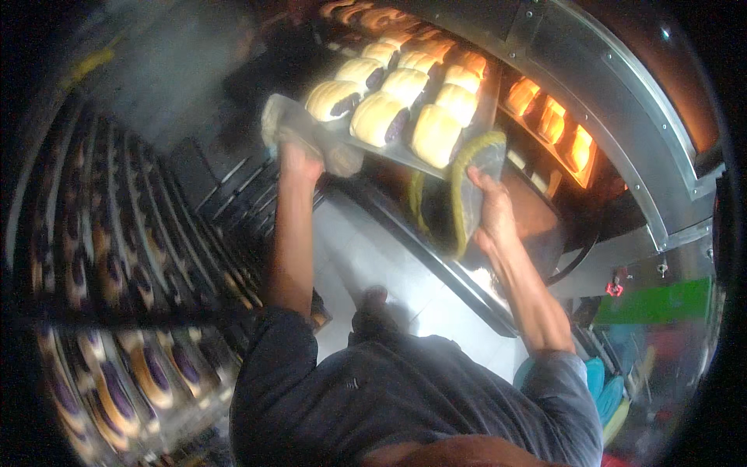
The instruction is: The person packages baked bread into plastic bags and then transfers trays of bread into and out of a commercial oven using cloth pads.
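Both my arms reach forward to a metal baking tray of pale yellow bread rolls with dark purple filling at their ends. My left hand is closed round a greyish cloth at the tray's near left corner. At the near right corner, my right hand grips a folded oven pad with a yellow-green border. The pad and the cloth hide where the tray's edge is held. The far end of the tray lies by the glowing oven mouth.
To the right, inside the oven, another row of rolls glows orange. A tall rack on the left carries several trays of purple-and-yellow rolls. Pale floor shows below the tray. A red valve knob and green panel sit at lower right.
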The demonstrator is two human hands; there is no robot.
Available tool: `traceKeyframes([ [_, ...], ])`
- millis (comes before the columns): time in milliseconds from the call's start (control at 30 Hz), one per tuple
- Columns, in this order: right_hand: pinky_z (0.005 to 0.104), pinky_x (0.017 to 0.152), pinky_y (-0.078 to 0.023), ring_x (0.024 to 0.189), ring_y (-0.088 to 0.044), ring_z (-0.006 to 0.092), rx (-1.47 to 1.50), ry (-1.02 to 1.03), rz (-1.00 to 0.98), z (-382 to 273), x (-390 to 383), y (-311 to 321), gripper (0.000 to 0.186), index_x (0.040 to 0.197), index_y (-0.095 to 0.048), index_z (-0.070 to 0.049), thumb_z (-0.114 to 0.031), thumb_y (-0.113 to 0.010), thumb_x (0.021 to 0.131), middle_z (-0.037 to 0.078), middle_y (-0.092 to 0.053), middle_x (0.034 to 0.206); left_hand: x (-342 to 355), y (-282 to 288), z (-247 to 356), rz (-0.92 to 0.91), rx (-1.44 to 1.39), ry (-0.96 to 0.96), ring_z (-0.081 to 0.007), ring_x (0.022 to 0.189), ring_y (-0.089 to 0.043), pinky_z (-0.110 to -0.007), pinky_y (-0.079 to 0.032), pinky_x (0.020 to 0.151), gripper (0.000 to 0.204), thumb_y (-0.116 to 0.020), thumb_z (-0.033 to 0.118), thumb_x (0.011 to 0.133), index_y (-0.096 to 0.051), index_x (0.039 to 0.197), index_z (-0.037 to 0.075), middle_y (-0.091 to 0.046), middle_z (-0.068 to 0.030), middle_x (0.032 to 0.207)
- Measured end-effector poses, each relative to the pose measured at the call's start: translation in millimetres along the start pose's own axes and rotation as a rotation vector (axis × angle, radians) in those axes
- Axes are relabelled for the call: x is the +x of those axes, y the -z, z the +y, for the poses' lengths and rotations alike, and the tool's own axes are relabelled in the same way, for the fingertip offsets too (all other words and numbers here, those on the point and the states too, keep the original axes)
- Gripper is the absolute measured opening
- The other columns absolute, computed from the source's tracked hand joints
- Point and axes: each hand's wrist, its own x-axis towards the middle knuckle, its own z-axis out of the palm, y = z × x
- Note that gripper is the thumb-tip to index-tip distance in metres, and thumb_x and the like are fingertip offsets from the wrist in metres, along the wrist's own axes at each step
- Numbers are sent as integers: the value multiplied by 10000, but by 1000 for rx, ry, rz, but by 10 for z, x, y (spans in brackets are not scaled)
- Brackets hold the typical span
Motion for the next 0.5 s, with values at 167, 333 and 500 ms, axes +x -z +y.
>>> traceKeyframes([
  [167, 313, 757, -524, 843, -632, 177, -168, 56, -73, 7, -1159, 336, 409, 1105, -589, -16, -239, -727, 791, 76, -646, 966, -1948, 34, 139, 198, 28, -153, -271, 1194, -486, -447, -404, 1025, 511, -459, 464, 952, -498, 1281, 75, -521, -103, 1306],
  [333, 323, 761, -511, 878, -616, 195, -268, 1, -266, -138, -2152, 1024, 489, 1177, -548, 5, -258, -698, 794, 96, -617, 1007, -3843, -107, 74, 387, -126, -312, -261, 1148, -504, -452, -424, 992, 505, -467, 489, 941, -499, 1266, 103, -541, -86, 1235],
  [500, 356, 832, -487, 978, -583, 240, -269, 8, -376, -203, -2926, 1504, 612, 1264, -471, 24, -269, -687, 772, 130, -575, 1098, -5543, -789, 123, 519, -201, -446, -224, 1075, -538, -429, -467, 915, 507, -438, 522, 941, -474, 1260, 130, -551, -53, 1156],
])
